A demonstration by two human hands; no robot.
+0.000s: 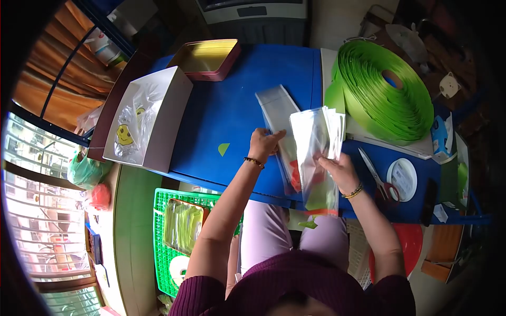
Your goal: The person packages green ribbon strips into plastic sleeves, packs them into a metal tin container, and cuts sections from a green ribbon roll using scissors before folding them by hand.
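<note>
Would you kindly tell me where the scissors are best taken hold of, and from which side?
The scissors are probably best gripped by the handle loops, coming from the near edge of the table: they lie flat with the loops toward the person and the blades pointing away.

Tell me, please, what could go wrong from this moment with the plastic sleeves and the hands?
The fanned clear plastic sleeves in the right hand could slip apart, as they look thin and slick. Their lower ends seem to reach past the near edge of the blue table, so a dropped one might fall to the lap. The scissors lie close beside that hand, which might brush them.
</note>
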